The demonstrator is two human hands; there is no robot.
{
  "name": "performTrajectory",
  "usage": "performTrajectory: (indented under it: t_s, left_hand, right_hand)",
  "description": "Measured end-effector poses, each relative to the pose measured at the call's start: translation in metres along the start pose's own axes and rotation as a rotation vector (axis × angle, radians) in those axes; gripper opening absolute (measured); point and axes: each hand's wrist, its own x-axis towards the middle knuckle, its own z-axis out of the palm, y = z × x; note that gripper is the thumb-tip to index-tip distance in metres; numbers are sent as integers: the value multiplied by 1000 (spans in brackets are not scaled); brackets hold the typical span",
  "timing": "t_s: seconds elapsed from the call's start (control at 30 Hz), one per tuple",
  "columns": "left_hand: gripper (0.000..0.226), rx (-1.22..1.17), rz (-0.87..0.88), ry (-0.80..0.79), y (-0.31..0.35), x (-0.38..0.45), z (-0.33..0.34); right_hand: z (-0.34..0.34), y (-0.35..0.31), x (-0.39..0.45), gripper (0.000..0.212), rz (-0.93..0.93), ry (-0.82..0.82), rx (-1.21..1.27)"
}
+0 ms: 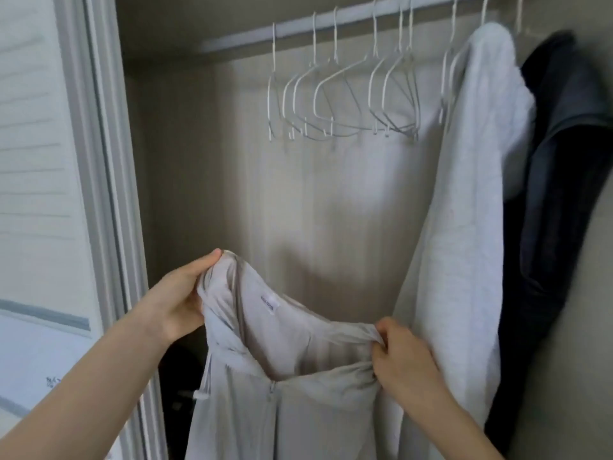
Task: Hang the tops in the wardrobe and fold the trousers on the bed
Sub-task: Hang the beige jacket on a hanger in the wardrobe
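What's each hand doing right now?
Left hand: grips the grey top at its neckline.
Right hand: pinches the top's other side.

I am at home, in front of a built-in wardrobe (298, 194). A white rail (331, 23) carries many empty white hangers (335, 94), a white garment (464, 194) and a dark garment (557, 161). On my left stands a white louvred door (36, 144).
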Motion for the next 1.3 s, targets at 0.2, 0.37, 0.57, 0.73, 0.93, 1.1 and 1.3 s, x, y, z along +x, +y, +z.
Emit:
performTrajectory:
  t_s: [0.2,0.37,0.57,0.73,0.93,1.1,1.3]
  left_hand:
    - [30,145,177,-112,41,18,20]
    - [22,216,268,-105,66,34,41]
    - [22,337,400,-88,74,54,59]
    - [23,342,407,-126,74,61,65]
    - [20,318,393,-157,77,63,72]
    - [19,321,416,-151,77,67,74]
    - [17,332,407,-157,78,68,70]
  right_hand:
    - [-42,-47,25,18,-126,23,-256]
    - [-103,-108,55,17,-230,424,-180]
    - [-181,-175,97,21,-384,848,-176]
    - [-226,-201,152,33,-249,884,-406]
    - [-243,-203,180,33,-39,660,-579]
    - [-238,-192,193,14,43,555,-356]
    - [-228,-177,214,26,-18,537,321]
